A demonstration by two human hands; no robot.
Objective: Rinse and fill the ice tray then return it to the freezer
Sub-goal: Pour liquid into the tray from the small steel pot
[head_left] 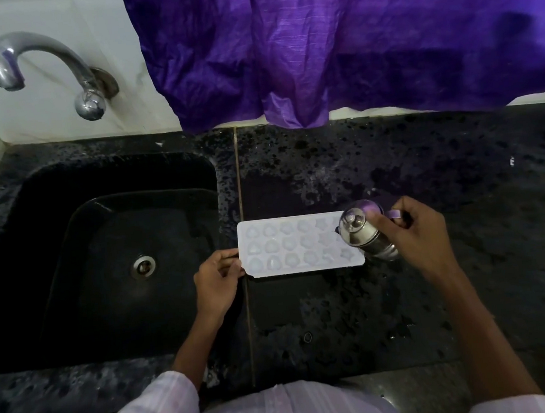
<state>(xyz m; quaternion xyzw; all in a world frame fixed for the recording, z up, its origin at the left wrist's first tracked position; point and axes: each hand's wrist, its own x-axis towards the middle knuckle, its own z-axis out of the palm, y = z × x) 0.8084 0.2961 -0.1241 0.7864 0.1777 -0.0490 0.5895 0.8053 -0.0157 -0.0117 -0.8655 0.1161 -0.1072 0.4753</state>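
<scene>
On tray (299, 249), left fingers (230, 268), right (388, 227) round jug (358, 232), seemingly

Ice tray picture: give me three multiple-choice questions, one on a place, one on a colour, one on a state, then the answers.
1. Where does the ice tray lie?
A. on the counter, right of the sink
B. in the sink
C. under the tap

2. What colour is the hanging cloth?
A. green
B. purple
C. white

3. How is the steel jug held?
A. upright on the counter
B. lying in the sink
C. tilted over the tray

Answers:
1 A: the tray rests flat on the dark counter, and the left hand holds its left end.
2 B: the cloth is plainly purple.
3 C: the right hand tips it above the tray's right end.
</scene>
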